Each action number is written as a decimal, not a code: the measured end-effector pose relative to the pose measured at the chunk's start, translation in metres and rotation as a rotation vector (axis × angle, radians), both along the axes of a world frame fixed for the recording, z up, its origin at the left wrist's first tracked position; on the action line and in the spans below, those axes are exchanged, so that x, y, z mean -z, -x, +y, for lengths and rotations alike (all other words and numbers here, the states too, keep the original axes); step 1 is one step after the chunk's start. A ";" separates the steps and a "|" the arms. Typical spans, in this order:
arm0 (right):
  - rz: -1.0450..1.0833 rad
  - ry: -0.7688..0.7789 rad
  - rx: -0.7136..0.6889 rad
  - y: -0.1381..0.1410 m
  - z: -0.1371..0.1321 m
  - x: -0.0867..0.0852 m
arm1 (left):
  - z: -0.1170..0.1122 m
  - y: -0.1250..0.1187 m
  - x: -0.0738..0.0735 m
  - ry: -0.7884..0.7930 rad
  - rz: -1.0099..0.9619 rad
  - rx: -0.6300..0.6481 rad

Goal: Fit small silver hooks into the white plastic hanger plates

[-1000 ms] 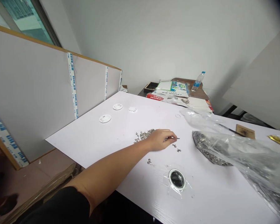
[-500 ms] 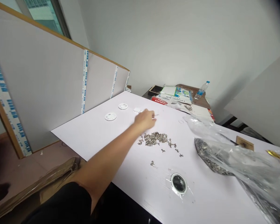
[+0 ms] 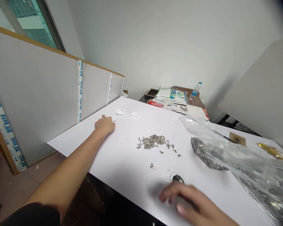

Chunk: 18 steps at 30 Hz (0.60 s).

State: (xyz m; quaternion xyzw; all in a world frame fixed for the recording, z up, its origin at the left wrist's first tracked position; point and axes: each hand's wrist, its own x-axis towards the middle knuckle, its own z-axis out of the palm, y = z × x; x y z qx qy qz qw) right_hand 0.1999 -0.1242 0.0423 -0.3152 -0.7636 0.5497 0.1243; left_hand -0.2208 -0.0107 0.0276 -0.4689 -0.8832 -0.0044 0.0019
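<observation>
Well apart on the white counter (image 3: 122, 157) beside tall boards (image 3: 37, 94), the left hand (image 3: 105, 124) pinches a thin rod (image 3: 113, 121), the right hand (image 3: 184, 199) spreads open.

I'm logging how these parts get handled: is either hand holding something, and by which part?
The left hand holds a thin pointed tool in its fingers, behind the tip; the rest is hidden. The right hand shows nothing held.
</observation>
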 end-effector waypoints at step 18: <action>0.913 0.367 0.752 0.023 0.103 0.063 | -0.012 -0.261 0.007 -0.457 -0.587 1.214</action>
